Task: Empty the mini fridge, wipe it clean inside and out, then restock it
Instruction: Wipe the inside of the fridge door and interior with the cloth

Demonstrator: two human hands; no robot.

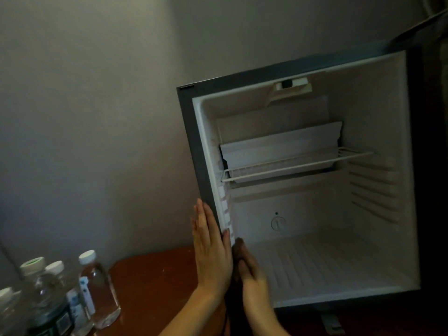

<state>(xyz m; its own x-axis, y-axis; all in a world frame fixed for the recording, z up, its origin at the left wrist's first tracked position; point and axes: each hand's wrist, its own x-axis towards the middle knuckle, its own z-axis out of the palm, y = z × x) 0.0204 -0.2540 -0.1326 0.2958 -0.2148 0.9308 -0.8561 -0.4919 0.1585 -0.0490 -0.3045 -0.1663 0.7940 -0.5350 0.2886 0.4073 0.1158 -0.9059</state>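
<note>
The mini fridge (188,141) stands open on a wooden table, grey outside and white inside. Its interior is empty apart from a wire shelf (295,166) and a white cooling plate behind it. My left hand (211,253) lies flat against the fridge's outer left side, fingers pointing up and thumb over the front edge. My right hand (252,275) rests along the lower left inner wall. Something dark sits at its fingertips; I cannot tell whether that is a cloth or shadow. Several water bottles (97,287) stand on the table at the lower left.
The reddish-brown table (155,287) runs under the fridge and bottles. A plain grey wall lies behind. The dark open door (434,178) is at the far right. A thin dark cord hangs below the fridge's left corner.
</note>
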